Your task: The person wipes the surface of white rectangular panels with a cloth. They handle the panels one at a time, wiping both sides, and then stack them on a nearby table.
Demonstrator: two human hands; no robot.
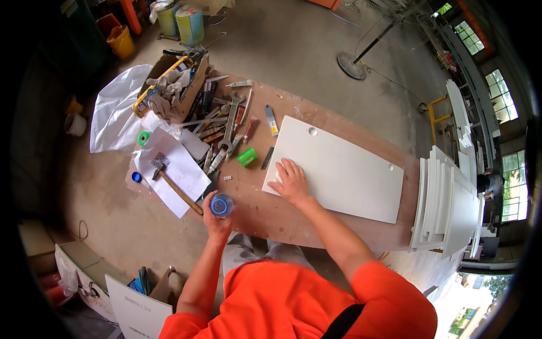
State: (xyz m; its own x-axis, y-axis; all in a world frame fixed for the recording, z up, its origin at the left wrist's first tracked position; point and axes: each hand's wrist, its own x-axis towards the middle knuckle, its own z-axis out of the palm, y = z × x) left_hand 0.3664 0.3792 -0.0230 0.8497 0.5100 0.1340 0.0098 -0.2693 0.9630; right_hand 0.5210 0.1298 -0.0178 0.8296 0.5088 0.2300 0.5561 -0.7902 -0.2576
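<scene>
My left hand (217, 221) is wrapped round a clear bottle with a blue cap (221, 205), held over the table's near edge. Stretched out on the left end of a white panel (344, 172), the fingers of my right hand (292, 182) press on its surface. A small white patch shows by the right thumb; whether it is a cloth or the panel itself I cannot tell. The panel lies flat and has two round recesses near its far edge. Left of it are a dark flat strip (268, 158), a green roll (247, 157) and a scraper (271, 120).
A hammer (178, 190) lies across white paper (179, 172) at the table's left. Behind are an open-end wrench (230, 125), loose tools and a box with gloves (169, 90). White panels (446, 203) stand stacked at the right. A fan base (352, 66) stands on the floor beyond.
</scene>
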